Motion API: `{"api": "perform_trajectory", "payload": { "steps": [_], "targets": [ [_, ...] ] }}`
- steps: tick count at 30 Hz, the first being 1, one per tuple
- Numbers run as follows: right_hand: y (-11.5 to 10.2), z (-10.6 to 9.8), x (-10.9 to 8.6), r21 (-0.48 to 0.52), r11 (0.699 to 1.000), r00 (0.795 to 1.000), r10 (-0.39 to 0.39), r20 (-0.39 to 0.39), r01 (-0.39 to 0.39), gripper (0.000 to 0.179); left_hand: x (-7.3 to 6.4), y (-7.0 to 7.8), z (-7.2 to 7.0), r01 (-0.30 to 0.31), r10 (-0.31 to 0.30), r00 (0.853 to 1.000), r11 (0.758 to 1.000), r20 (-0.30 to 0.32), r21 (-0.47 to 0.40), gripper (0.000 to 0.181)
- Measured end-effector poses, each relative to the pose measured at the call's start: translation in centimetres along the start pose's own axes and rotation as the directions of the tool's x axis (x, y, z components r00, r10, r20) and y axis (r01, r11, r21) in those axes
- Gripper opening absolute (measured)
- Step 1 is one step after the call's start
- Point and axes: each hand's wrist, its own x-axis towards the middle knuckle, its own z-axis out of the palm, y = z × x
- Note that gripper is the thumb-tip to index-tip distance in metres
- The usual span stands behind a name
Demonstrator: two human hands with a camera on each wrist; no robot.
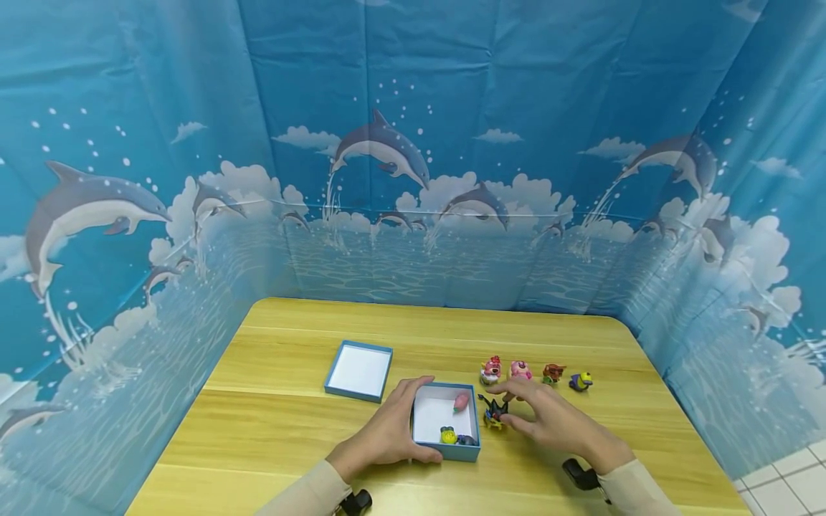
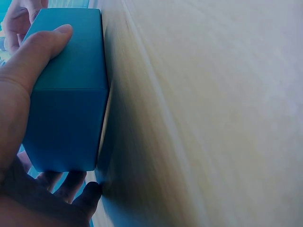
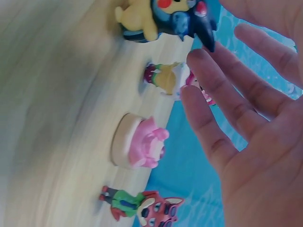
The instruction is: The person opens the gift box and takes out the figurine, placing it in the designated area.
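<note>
The left grip is clasping the blue box between thumb and fingers, probably steadying it. Just right of the box, the right grip is hovering unclenched around the dark-eared figure, probably straddling it for pinching; contact is remaining unclear. Inside the box, a pink toy and a yellow toy are lying. Beyond and left, the lid is resting, leaving the inside reachable.

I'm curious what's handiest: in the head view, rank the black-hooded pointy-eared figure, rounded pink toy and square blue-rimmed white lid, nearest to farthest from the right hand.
1. Pointy-eared figure, beside the right hand.
2. Pink toy, inside the blue box.
3. White lid, left of the box.
</note>
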Motion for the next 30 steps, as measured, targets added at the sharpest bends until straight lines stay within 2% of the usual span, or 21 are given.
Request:
{"api": "perform_trajectory", "payload": {
  "steps": [6, 14, 24, 30],
  "targets": [
    [-1.0, -0.3, 0.7, -0.041, 0.999, 1.000, -0.019, -0.009, 0.019, 0.046, 0.0, 0.1, 0.0, 0.002, -0.002, 1.000, 1.000, 0.000, 0.000, 0.138],
    [-2.5, -0.4, 1.8, -0.075, 0.994, 0.997, -0.082, -0.008, 0.081, 0.047, -0.1, 0.2, -0.1, 0.004, -0.004, 1.000, 1.000, 0.001, 0.009, 0.138],
    [-4.1, 0.0, 3.6, -0.072, 0.989, 0.991, -0.126, 0.036, 0.129, 0.048, -0.1, 0.1, -0.1, -0.006, 0.006, 1.000, 1.000, 0.003, 0.009, 0.137],
    [-4.6, 0.5, 4.6, -0.031, 0.988, 0.983, -0.146, 0.110, 0.151, 0.046, -0.1, 0.1, -0.1, -0.011, 0.011, 1.000, 1.000, 0.006, 0.012, 0.136]
  ]
}}
